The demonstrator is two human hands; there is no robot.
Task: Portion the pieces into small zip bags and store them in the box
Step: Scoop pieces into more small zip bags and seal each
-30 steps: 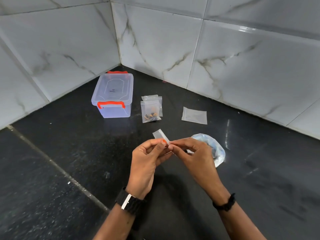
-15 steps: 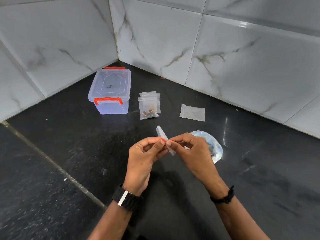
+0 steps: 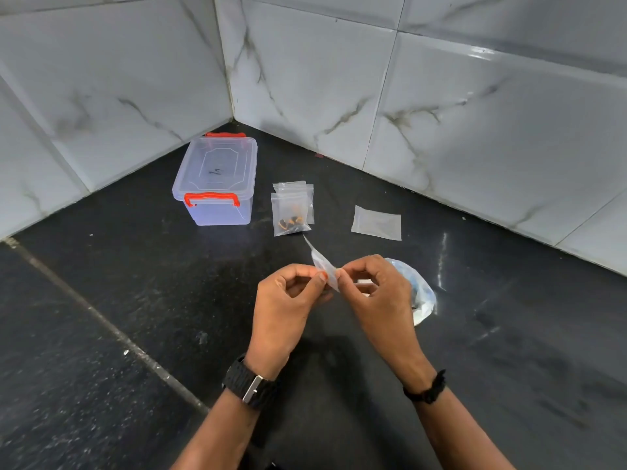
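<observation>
While both hands [image 3: 332,300] pinch thin clear zip bag [image 3: 324,266], rectangular translucent box [image 3: 217,184] lidded.

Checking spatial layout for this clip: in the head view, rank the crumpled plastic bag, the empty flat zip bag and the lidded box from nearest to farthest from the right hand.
1. Crumpled plastic bag, just behind the right hand, on its right.
2. Empty flat zip bag, farther back.
3. Lidded box, far left, near the wall corner.
</observation>
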